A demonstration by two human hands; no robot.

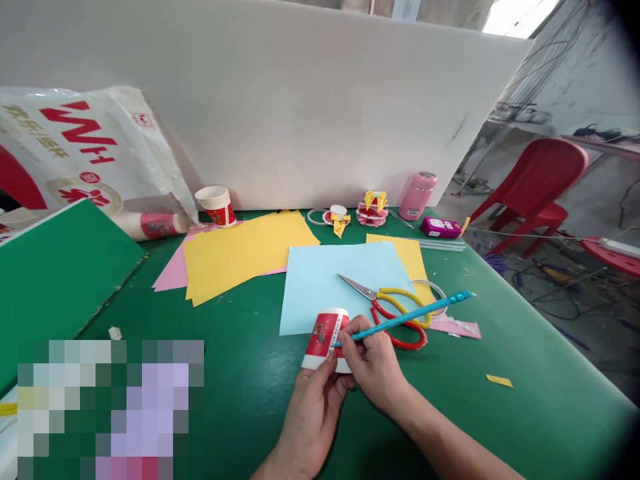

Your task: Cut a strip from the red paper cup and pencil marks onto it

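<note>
My left hand is closed around the lower part of a red and white paper cup, which lies tipped with its printed side up. My right hand grips a blue pencil near its point. The pencil's tip meets the printed side of the cup, and its other end slants up to the right. Just beyond my right hand, scissors with one yellow and one red handle lie partly on a light blue paper sheet.
Yellow sheets lie at the back left beside stacked paper cups. Along the white board stand small paper crafts and a pink bottle. A clear tape roll and pink scraps lie right of the scissors.
</note>
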